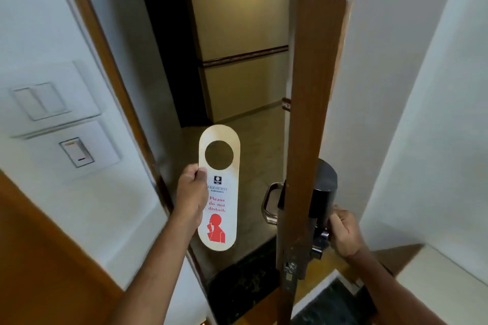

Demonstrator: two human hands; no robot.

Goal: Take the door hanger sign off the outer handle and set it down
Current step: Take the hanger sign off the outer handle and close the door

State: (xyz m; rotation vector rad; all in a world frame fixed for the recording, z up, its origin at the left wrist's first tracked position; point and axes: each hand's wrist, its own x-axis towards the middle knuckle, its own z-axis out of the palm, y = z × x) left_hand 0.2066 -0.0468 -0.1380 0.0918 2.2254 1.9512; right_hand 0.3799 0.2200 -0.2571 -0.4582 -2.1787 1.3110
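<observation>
My left hand (191, 192) pinches the left edge of the door hanger sign (224, 219), a long white card with a round hole near its top and red "Please do not disturb" lettering. The sign hangs upright in the open doorway, free of the outer handle (268, 202), a metal loop just to its right. The wooden door (309, 113) stands ajar, seen edge-on. My right hand (343, 232) grips the inner handle (323, 235) below the black lock housing (326, 187).
A white wall with switch panels (45, 99) and a key-card slot (76, 152) is at the left, beside the brown door frame (113, 68). A dim corridor lies beyond the doorway. A dark doormat (243, 285) covers the threshold. White walls close in on the right.
</observation>
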